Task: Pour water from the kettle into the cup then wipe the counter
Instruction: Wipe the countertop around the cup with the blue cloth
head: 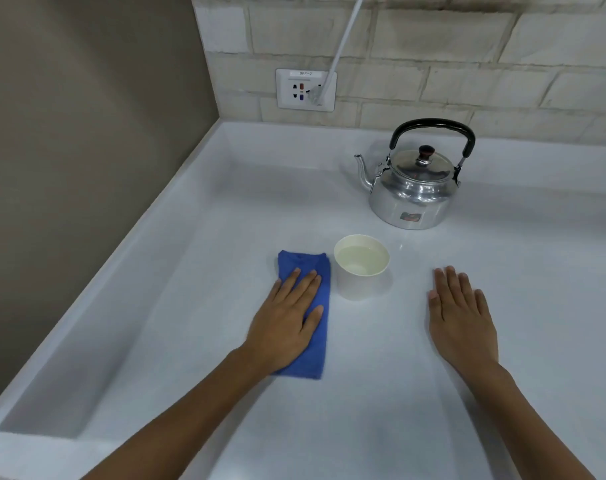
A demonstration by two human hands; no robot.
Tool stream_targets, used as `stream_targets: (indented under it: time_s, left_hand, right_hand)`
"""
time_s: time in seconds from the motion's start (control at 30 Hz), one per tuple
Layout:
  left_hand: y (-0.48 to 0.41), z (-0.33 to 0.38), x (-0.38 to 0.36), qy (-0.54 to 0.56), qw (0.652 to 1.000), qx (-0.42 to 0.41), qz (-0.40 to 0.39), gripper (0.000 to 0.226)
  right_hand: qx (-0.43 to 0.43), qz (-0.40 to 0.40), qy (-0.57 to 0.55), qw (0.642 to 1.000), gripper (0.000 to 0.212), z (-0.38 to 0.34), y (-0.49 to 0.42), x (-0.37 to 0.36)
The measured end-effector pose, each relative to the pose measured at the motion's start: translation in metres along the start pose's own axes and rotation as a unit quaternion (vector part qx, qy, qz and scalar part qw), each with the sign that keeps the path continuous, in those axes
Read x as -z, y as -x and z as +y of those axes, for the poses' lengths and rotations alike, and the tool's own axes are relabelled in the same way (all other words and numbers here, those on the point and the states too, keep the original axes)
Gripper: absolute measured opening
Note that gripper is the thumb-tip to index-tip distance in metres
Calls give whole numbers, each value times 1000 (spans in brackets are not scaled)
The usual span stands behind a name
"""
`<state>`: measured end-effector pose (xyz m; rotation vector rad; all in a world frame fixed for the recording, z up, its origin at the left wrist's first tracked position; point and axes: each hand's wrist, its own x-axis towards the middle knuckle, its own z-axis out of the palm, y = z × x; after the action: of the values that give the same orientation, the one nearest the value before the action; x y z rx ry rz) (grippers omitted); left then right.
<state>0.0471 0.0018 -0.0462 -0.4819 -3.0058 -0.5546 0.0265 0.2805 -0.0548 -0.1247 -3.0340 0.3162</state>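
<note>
Already the cup [361,266] holds water, with the kettle [413,181] set upright behind it. Our left hand [287,318] presses flat on the blue cloth [315,344] just left of the cup, ready to wipe the counter [363,393], gripping nothing; our right hand [462,315] rests open to the cup's right.

Only the cup [361,266] and kettle [414,188] interrupt the bare counter [225,202] around them.
</note>
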Motion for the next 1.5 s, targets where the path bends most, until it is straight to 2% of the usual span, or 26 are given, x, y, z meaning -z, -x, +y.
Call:
stream_targets:
  time_s: [0.13,0.3,0.4,0.47,0.7,0.83,0.97,1.07,1.33,1.5]
  left_hand:
    - [2,-33,12,-15,999,-50,1,53]
    - [-57,-74,23,-23,999,43,7,54]
    - [-103,-66,16,-26,996,86,3,54]
    - [-124,-53,10,-22,996,84,-2,54]
    - [-113,-57,5,15,995,-95,-34,53]
    - [-130,-70,16,-13,988,-136,-65,51]
    - [-156,-75,13,-73,991,-107,-41,52]
    - [-178,-75,12,-98,991,-81,-34,52]
    - [-220,-75,11,-96,993,-31,-60,53]
    - [-239,-76,11,-94,993,-9,-70,53]
  right_hand:
    - [-2,-6,-5,1000,51,0,1,1]
    - [-6,-11,-10,1000,51,-3,1,1]
    - [-8,-10,-9,1000,52,-4,-1,2]
    - [-9,-8,-11,1000,51,-4,-1,2]
    - [7,-2,-18,1000,48,-5,1,3]
    - [9,-2,-12,1000,56,-6,2,5]
    - [0,-1,-21,1000,48,-9,2,6]
    - [-3,0,-33,999,51,-10,2,8]
    - [-9,-19,-42,999,49,-11,3,11]
    - [-13,-18,-36,999,58,-12,1,10]
